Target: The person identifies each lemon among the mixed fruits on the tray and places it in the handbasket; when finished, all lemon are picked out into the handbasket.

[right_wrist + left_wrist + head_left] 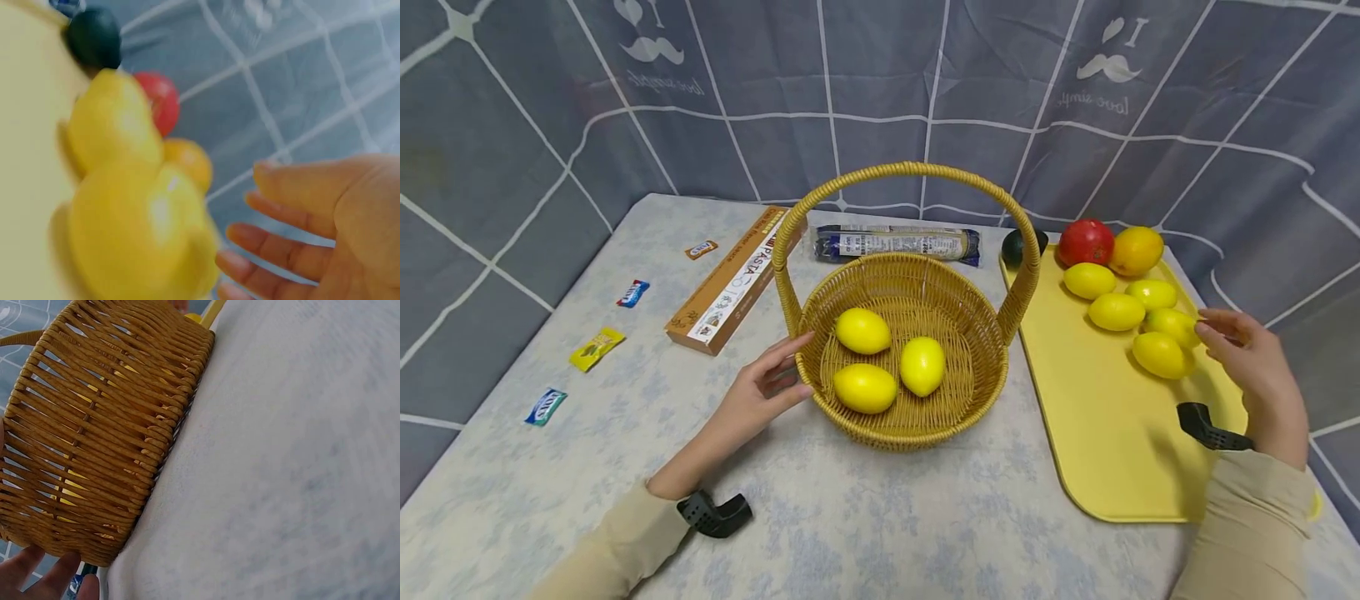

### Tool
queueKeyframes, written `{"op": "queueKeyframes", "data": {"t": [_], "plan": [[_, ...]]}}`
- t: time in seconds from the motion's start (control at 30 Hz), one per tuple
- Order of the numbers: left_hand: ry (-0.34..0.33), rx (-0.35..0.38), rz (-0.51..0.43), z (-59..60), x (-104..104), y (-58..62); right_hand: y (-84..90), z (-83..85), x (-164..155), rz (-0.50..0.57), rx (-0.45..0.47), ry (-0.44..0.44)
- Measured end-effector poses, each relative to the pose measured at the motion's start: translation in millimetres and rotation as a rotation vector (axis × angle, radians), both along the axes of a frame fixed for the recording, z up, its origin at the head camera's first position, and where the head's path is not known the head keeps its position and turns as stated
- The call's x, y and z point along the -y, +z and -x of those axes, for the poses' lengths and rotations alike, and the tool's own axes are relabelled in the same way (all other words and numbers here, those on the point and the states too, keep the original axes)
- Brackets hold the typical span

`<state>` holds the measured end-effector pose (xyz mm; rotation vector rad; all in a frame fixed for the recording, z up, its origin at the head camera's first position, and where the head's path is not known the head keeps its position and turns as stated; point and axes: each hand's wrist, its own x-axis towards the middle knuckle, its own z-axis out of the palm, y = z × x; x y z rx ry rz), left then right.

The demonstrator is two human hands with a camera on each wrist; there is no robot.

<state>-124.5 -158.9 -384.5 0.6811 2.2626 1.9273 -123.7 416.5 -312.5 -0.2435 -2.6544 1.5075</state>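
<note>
While basket (917, 287) holds three lemons (864, 331); tray (1105, 425) holds five.

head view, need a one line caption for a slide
Left hand touches a wicker basket holding three lemons while the right hand reaches lemons on a yellow tray.

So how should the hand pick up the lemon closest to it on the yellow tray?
Probably around its fat middle, coming from above. That lemon lies on its side on the tray, its top bare. Another lemon sits close behind, so the right hand should put its fingers on the left and right sides.
</note>
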Motion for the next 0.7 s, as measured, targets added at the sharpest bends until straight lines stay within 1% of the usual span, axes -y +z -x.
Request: {"op": "queueKeyframes", "data": {"t": [0.03, 0.07, 0.13, 0.17, 0.2, 0.3, 0.37, 0.43, 0.47, 0.53, 0.6, 0.63, 0.67, 0.7], "plan": [[-0.003, 0.003, -0.001, 0.1, 0, -0.2, -6.6, -0.4, -7, 0.0, 0.034, -0.002], [-0.004, 0.005, -0.002, 0.4, -1, -0.3, -12.3, -0.2, -13, 0.003, 0.062, 0.016], [-0.004, 0.007, -0.004, 0.6, -1, -0.5, -20.3, 0.1, -18, -0.037, 0.119, 0.074], [-0.004, 0.01, -0.005, 0.7, -1, -0.5, -23.7, 0.5, -20, -0.05, 0.135, 0.112], [-0.004, 0.011, -0.005, 0.8, -1, -0.8, -27.3, 1.6, -21, -0.085, 0.148, 0.148], [-0.006, 0.008, -0.01, 0.9, -1, -0.8, -30.6, 6.3, -15, -0.184, 0.238, 0.27], [-0.008, 0.01, -0.013, 0.9, -1, -0.8, -32.1, 10.2, -9, -0.211, 0.276, 0.331], [-0.009, 0.011, -0.015, 0.8, -1, -0.7, -29.1, 12.4, -1, -0.266, 0.316, 0.389], [-0.01, 0.013, -0.015, 0.8, -1, -0.7, -25.9, 12.5, 3, -0.29, 0.319, 0.407], [-0.009, 0.017, -0.013, 0.7, -1, -0.5, -15.9, 10.6, 11, -0.315, 0.276, 0.446], [-0.009, 0.015, -0.013, 0.7, -1, -0.3, -0.5, 5.6, 22, -0.29, 0.178, 0.501], [-0.008, 0.013, -0.012, 0.7, -1, -0.3, 8.3, 2.3, 29, -0.264, 0.114, 0.535], [-0.007, 0.011, -0.012, 0.7, -1, -0.1, 17.2, -0.3, 37, -0.21, 0.043, 0.581], [-0.005, 0.008, -0.012, 0.7, -1, 0.0, 25.3, -2.2, 47, -0.127, -0.027, 0.642]]}}
